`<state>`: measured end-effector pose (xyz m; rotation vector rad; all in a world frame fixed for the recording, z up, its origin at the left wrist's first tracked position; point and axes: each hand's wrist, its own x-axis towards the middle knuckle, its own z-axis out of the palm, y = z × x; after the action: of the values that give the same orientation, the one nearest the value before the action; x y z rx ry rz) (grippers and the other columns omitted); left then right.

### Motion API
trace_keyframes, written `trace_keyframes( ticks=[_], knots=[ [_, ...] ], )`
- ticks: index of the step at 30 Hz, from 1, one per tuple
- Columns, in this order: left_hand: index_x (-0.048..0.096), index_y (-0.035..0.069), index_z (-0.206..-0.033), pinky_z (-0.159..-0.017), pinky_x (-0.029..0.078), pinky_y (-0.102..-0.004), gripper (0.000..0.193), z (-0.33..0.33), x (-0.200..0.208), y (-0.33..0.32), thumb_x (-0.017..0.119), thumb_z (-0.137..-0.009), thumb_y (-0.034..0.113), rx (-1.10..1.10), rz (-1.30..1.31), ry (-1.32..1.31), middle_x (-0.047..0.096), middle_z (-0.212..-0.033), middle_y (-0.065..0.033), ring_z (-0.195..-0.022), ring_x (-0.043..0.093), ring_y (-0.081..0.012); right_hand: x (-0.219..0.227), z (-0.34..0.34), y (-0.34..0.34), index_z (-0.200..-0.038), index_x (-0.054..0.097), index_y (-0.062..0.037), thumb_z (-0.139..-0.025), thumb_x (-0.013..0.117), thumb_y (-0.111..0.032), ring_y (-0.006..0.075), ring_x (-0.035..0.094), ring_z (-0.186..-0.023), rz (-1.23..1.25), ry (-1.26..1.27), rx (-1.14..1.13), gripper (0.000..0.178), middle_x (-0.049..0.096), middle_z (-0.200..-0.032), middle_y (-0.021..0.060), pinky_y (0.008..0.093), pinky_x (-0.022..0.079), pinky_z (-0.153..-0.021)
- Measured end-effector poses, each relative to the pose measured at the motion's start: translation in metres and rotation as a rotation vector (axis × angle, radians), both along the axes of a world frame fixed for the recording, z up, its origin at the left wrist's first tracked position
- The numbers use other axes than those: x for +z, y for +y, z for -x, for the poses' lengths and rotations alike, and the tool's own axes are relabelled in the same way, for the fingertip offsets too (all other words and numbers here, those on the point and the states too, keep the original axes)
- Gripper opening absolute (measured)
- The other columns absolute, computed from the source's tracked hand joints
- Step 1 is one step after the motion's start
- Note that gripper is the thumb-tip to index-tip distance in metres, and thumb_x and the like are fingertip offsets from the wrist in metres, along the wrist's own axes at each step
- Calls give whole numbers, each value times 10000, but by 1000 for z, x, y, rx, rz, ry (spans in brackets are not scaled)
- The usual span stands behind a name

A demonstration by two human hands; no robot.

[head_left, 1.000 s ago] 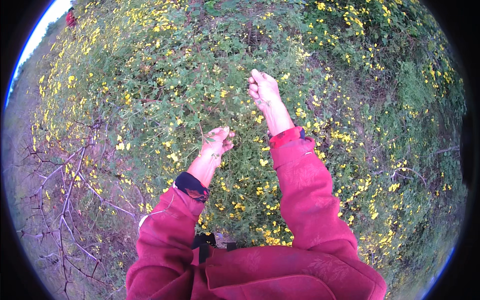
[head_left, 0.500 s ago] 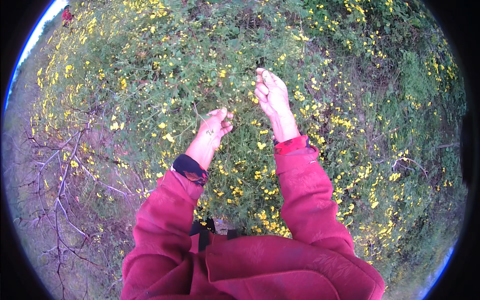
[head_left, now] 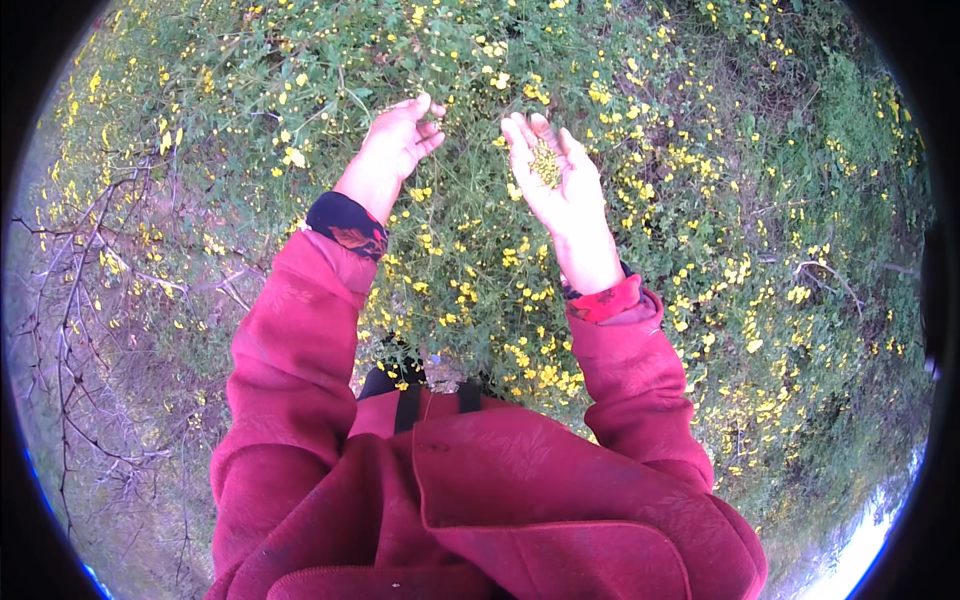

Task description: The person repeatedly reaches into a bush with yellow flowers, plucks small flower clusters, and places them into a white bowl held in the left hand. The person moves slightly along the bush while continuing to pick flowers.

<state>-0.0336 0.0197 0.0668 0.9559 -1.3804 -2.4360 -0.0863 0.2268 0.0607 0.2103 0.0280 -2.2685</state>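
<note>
My right hand [head_left: 568,190] is turned palm up and cupped, its fingers slightly curled. A small heap of yellow-green buds [head_left: 545,163] lies in its palm. To the left, my left hand [head_left: 398,145] is over the foliage, thumb and forefinger close together and the other fingers loosely curled. Whatever it may hold is too small to make out. Around both hands grows a leafy green bush with small yellow flowers [head_left: 500,78]. Some pale blossoms [head_left: 294,157] are just left of my left hand.
Bare, thorny-looking branches [head_left: 70,330] spread along the left side. A dry, pale twig [head_left: 830,275] sticks out at the right. More yellow blooms [head_left: 545,375] crowd close in front of my body, and denser green growth [head_left: 850,150] fills the far right.
My right hand has turned and uncurled, so the buds in its palm now show. My left hand appears farther up and left in the picture. The whole view has shifted.
</note>
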Motion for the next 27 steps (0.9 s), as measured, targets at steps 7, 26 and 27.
trace_keyframes(
  ticks=[7, 26, 27],
  knots=[
    [519, 87, -892, -684, 507, -334, 109, -1, -1, -8, 517, -883, 196, -30, 86, -59, 595, -867, -40, -741, 562, -140, -5, -39, 13, -1046, 474, 52, -906, 430, -171, 337, 504, -1048, -39, -19, 198, 267, 461, -1186, 244, 378, 475, -850],
    [503, 90, -834, -612, 517, -347, 125, 3, 19, -76, 429, -908, 159, -287, 264, -59, 550, -707, -38, -593, 519, -161, -75, -330, -145, -1126, 435, -6, -861, 452, -477, 278, 592, -883, -455, 873, 922, 541, 581, -965, 169, 370, 491, -771],
    [502, 89, -834, -611, 517, -348, 125, 5, 20, -77, 430, -907, 160, -287, 271, -50, 550, -705, -37, -592, 519, -162, -90, -334, -164, -1114, 424, -13, -856, 446, -500, 251, 590, -819, -445, 936, 913, 551, 572, -930, 144, 376, 494, -727]
  ],
)
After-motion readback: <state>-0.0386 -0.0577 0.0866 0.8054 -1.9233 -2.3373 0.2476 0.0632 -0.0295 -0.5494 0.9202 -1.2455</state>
